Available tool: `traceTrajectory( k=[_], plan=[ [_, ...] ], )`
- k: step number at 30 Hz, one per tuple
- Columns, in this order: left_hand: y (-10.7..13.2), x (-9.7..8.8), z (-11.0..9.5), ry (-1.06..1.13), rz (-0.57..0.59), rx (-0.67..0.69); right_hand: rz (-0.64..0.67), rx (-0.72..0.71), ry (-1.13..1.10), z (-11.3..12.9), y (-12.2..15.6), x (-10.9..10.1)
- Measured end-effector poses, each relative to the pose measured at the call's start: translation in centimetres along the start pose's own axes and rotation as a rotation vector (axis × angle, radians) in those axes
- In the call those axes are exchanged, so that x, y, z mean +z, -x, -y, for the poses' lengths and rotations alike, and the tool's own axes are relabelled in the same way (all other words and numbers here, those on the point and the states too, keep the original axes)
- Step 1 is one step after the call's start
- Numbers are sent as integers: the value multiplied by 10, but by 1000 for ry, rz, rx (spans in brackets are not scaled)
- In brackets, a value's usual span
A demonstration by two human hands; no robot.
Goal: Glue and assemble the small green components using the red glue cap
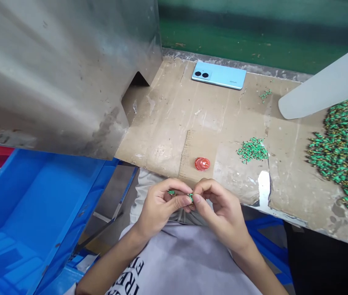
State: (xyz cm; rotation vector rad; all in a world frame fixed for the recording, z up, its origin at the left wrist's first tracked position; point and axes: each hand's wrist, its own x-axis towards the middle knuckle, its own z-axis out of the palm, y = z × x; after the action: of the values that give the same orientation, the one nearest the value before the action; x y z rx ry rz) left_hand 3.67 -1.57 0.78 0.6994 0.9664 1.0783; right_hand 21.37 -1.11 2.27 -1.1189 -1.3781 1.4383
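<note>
Close to my body, just off the table's front edge, my left hand is closed, with a small green part pinched between thumb and forefinger. More green bits show in the curl of its fingers. My right hand meets it fingertip to fingertip, thumb and forefinger pinched at the same small green part. What exactly lies between the right fingertips is too small to make out. Just beyond the hands, a small round red piece, glossy on top, sits on a strip of cardboard.
A small heap of green parts lies right of the red piece; a large green-and-dark heap covers the table's right side. A light blue phone lies at the back. A white tube, metal housing and blue crate stand around.
</note>
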Motion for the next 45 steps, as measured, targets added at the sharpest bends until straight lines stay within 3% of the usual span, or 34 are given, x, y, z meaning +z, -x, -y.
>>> traceTrajectory(
  k=[7, 16, 25, 29, 37, 45],
  plan=[
    [1, 2, -7, -53, 9, 8, 93, 36, 109, 9, -4, -9],
    [3, 0, -6, -128, -9, 16, 160, -110, 254, 18, -4, -15],
    [2, 2, -4, -171, -62, 192, 134, -189, 240, 17, 1, -14],
    [2, 3, -5, -222, -95, 202, 142, -211, 246, 15, 2, -15],
    [3, 6, -7, -263, -128, 298, 123, -374, 210, 12, 2, -14],
    [5, 7, -2, -326, -153, 480, 76, -336, 163, 9, 6, -8]
  ],
)
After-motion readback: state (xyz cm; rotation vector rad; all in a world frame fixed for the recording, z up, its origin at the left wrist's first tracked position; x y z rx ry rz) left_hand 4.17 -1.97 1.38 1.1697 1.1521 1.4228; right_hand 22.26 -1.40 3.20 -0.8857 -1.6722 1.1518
